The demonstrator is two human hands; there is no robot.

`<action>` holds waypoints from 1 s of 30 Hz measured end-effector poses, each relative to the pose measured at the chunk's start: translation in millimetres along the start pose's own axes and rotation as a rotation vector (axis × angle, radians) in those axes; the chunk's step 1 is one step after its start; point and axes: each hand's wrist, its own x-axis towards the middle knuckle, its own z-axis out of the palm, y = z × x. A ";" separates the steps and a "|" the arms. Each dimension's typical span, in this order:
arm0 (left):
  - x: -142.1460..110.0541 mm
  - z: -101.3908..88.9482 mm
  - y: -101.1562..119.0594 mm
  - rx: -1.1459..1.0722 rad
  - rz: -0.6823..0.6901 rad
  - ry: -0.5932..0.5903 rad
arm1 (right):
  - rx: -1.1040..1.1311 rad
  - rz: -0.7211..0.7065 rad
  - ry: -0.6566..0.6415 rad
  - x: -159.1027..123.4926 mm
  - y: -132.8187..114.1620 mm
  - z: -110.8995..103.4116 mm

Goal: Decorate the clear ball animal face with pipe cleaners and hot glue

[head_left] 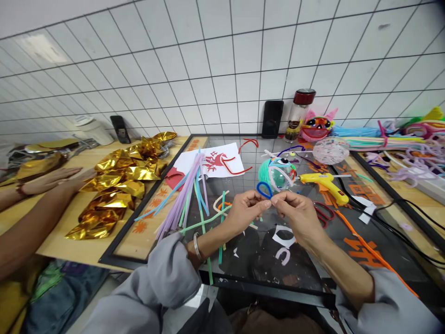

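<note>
A blue pipe cleaner [264, 189] is bent into a small loop, its lower part pinched between the fingertips of both hands. My left hand [246, 209] grips it from the left and my right hand [295, 212] from the right, with the fingertips almost meeting. Just behind them sits a clear ball [281, 177] decorated with green coils, coloured strips and an eye. To its right lies a yellow hot glue gun [327, 184], its nozzle pointing at the ball. Red-handled scissors [324, 214] are partly hidden behind my right hand.
Pastel pipe cleaners [187, 195] and a red-printed white sheet [219, 162] lie left. White paper scraps [284, 236] are in front. A glass bottle [295, 120], black phone [272, 119] and pink mask-like craft [316, 126] stand behind. A black cable [385, 227] runs right. Another person's arms [45, 204] rest near gold foil [114, 190].
</note>
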 end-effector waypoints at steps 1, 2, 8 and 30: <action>0.0 1.4 -1.1 -0.008 -0.008 0.014 | 0.001 -0.005 0.005 0.2 0.7 -0.3; 0.1 2.4 -2.0 -0.018 -0.008 0.030 | 0.004 -0.011 0.009 0.4 1.4 -0.6; -0.4 5.6 -3.6 -0.049 0.021 0.104 | 0.006 -0.034 0.014 -0.3 4.4 0.1; -4.7 4.0 6.1 -0.139 0.032 0.123 | 0.050 0.032 -0.029 -4.9 0.4 9.8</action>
